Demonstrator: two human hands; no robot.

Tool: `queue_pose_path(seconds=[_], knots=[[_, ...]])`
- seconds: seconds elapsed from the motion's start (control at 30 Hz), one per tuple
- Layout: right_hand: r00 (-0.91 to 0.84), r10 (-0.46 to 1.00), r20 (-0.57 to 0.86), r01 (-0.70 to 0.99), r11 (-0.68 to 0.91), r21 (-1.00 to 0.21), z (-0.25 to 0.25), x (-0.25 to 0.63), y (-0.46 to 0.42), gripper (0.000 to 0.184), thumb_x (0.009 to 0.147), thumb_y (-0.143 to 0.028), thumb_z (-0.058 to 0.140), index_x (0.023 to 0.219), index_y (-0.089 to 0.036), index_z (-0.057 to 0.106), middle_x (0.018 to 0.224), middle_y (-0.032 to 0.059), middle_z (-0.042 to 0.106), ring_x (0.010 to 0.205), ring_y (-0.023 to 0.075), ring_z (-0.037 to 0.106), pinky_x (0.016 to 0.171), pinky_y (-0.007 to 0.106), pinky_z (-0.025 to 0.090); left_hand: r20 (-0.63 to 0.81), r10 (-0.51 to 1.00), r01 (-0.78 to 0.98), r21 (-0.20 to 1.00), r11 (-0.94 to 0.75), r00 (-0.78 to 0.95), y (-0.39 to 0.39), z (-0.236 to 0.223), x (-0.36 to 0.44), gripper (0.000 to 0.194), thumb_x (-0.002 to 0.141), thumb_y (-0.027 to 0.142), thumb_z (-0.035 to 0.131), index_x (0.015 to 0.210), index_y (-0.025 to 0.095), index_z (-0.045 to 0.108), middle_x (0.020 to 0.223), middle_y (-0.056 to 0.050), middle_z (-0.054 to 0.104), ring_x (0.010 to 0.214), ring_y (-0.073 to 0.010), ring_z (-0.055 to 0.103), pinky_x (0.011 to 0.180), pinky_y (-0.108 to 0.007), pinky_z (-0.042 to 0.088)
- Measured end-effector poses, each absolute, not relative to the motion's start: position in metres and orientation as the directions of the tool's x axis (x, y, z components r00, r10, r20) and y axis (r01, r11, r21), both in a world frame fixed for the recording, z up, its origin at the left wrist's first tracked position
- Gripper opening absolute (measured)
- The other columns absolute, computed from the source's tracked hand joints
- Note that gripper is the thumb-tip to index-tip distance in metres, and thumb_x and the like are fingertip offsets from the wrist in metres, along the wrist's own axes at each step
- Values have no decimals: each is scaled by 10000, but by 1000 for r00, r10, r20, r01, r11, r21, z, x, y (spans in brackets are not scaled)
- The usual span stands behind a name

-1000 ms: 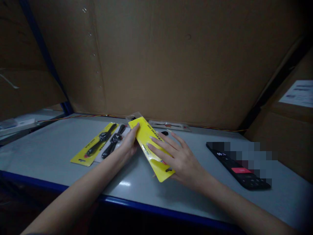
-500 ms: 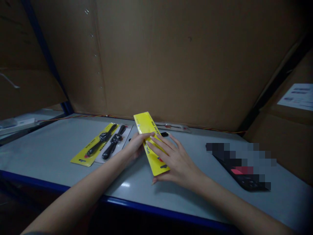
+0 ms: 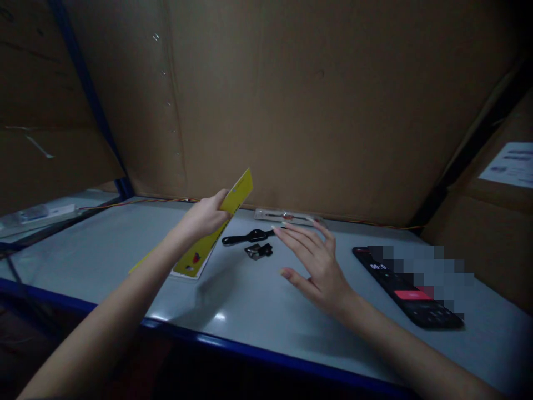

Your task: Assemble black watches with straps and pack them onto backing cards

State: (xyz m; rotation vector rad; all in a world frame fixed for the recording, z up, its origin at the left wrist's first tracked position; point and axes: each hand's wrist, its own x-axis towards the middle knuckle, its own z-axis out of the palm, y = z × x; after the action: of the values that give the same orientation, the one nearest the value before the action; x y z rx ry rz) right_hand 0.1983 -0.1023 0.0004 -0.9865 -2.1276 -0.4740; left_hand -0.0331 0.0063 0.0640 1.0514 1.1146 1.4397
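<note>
My left hand point(image 3: 207, 214) grips a yellow packaging card point(image 3: 237, 194) by its edge, holding it tilted above the left half of the shelf. The lower end of the card and my forearm hide most of the packaged tools behind them. My right hand point(image 3: 318, 264) is open, fingers apart, and holds nothing. Just left of its fingertips lies a black spokeshave body point(image 3: 245, 237) with two handles; the fingers cover its right end. In front of it rest small black metal parts point(image 3: 259, 251), apparently in a clear wrapper.
A phone point(image 3: 400, 283), partly blurred out, lies on the grey shelf point(image 3: 250, 300) at the right. A flat packaged tool point(image 3: 287, 216) lies at the back, before a cardboard wall point(image 3: 291, 111). Thin coloured wires point(image 3: 175, 200) run along the rear edge.
My left hand has carried the yellow card leftward and turned it. My right hand has let go of the card and moved slightly right, so the black spokeshave and small parts now show.
</note>
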Motion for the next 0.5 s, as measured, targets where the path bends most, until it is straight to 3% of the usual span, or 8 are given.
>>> queue_pose_path(seconds=[0.1, 0.17, 0.3, 0.43, 0.5], knots=[[-431, 522, 736, 781, 624, 15, 1, 197, -104, 517, 885, -409, 418, 1350, -196, 344, 1297, 49, 524, 1251, 192, 383, 1075, 479, 118, 212, 959, 279, 948, -155, -189, 6, 75, -45, 326, 570, -76, 562, 721, 211, 596, 768, -53, 605, 1226, -303, 398, 910, -279, 370], [-426, 532, 732, 790, 613, 13, 0, 197, -104, 511, 885, -410, 419, 1346, -199, 349, 1293, 42, 528, 1247, 187, 386, 1076, 475, 116, 300, 929, 463, 870, -173, -217, 8, 75, -51, 287, 571, -53, 573, 702, 202, 569, 848, -82, 584, 1282, -328, 302, 976, -332, 304], [-409, 544, 733, 810, 587, 16, 0, 197, -102, 500, 890, -416, 409, 1340, -206, 356, 1293, 36, 529, 1241, 183, 391, 1072, 472, 125, 412, 862, 531, 821, -210, -295, 19, 55, -61, 231, 572, -45, 557, 591, 171, 476, 904, -137, 548, 1317, -363, 194, 1016, -420, 217], [-396, 558, 729, 821, 570, 9, 0, 197, -100, 479, 899, -420, 396, 1326, -205, 376, 1287, 35, 534, 1234, 181, 396, 1069, 471, 133, 476, 832, 625, 751, -215, -286, 33, 21, -69, 222, 623, 79, 605, 547, 166, 415, 1008, -173, 556, 1308, -386, 180, 966, -461, 274], [-394, 561, 728, 822, 570, 5, -1, 197, -100, 473, 901, -423, 393, 1321, -207, 384, 1282, 34, 539, 1233, 183, 397, 1067, 472, 134, 498, 826, 673, 708, -213, -262, 38, 10, -72, 162, 647, 141, 608, 571, 160, 466, 1058, -202, 549, 1284, -412, 212, 953, -500, 267]])
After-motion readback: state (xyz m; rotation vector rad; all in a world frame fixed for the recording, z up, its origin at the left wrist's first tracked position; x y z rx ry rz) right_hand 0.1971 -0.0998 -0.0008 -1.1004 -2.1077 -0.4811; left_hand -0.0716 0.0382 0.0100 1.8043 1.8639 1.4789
